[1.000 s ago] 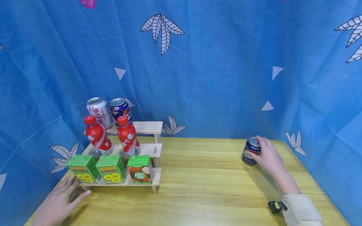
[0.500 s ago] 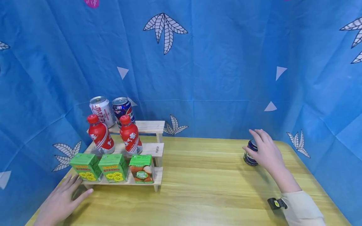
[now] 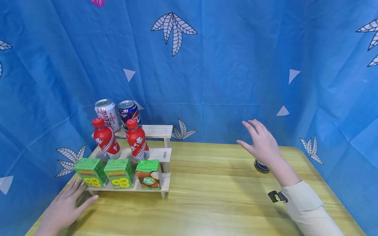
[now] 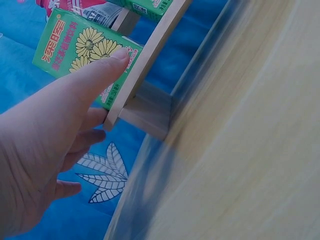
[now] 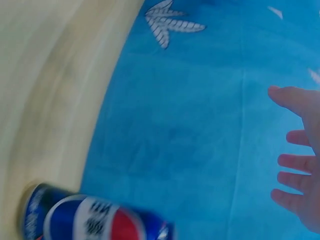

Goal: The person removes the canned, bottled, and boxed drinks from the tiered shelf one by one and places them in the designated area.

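My right hand (image 3: 261,144) hangs in the air with fingers spread, holding nothing. Behind it, partly hidden in the head view, a dark blue Pepsi can (image 3: 261,166) stands on the table; the right wrist view shows this can (image 5: 95,220) apart from the fingers. At the left end of a wooden tiered rack (image 3: 157,131), my left hand (image 3: 63,206) lies with its fingers extended, beside a green drink carton (image 3: 91,172) with yellow flowers. In the left wrist view the thumb overlaps that carton (image 4: 85,47); whether it touches is unclear.
Two more cartons, a flowered one (image 3: 119,173) and one with red fruit (image 3: 148,175), share the lowest tier. Red bottles (image 3: 106,139) stand on the middle tier. A white cola can (image 3: 108,114) and a blue can (image 3: 129,113) occupy the top. Blue cloth (image 3: 224,82) encloses the table (image 3: 206,196).
My right hand has let go of the Pepsi can and risen up and to the left, its fingers spreading. The can stays on the table. My left hand has hardly moved.
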{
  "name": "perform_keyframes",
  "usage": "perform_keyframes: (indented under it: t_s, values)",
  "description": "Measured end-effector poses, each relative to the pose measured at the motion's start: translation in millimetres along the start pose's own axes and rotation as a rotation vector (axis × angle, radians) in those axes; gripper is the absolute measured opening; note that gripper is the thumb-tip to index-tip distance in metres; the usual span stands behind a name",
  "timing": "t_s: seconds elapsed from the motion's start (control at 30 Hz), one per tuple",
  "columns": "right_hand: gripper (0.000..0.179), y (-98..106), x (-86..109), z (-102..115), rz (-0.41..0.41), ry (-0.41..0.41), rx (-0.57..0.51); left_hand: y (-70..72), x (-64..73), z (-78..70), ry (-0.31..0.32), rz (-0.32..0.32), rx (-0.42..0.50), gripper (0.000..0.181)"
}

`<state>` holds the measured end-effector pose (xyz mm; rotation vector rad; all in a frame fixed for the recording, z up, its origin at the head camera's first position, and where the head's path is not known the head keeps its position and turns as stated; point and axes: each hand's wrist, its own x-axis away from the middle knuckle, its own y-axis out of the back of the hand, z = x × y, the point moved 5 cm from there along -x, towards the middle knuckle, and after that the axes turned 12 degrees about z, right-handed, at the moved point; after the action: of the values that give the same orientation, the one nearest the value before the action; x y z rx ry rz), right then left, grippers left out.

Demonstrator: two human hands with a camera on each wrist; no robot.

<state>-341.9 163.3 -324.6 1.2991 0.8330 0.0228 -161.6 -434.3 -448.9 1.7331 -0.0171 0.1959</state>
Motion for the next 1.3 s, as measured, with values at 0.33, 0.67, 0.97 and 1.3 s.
perform_keyframes:
  t_s: [0.33,0.67,0.97,1.3]
  values:
    - [0.077,4.4,-37.0,45.0,-0.008,0.097,-0.017,1.3,2.5,-2.4,-0.023,-0.024,-0.019,0.093]
    - [0.074,5.9,-73.6,93.5,-0.004,0.19,-0.027,4.4,3.4,-6.4,-0.033,-0.041,-0.026,0.091]
    - [0.072,4.8,-109.3,142.6,-0.021,0.289,-0.042,1.7,1.0,-2.3,0.011,0.011,-0.008,0.098]
    - [0.068,-11.8,-142.5,185.4,0.02,0.312,-0.064,1.5,0.6,-2.8,-0.003,-0.007,-0.004,0.095]
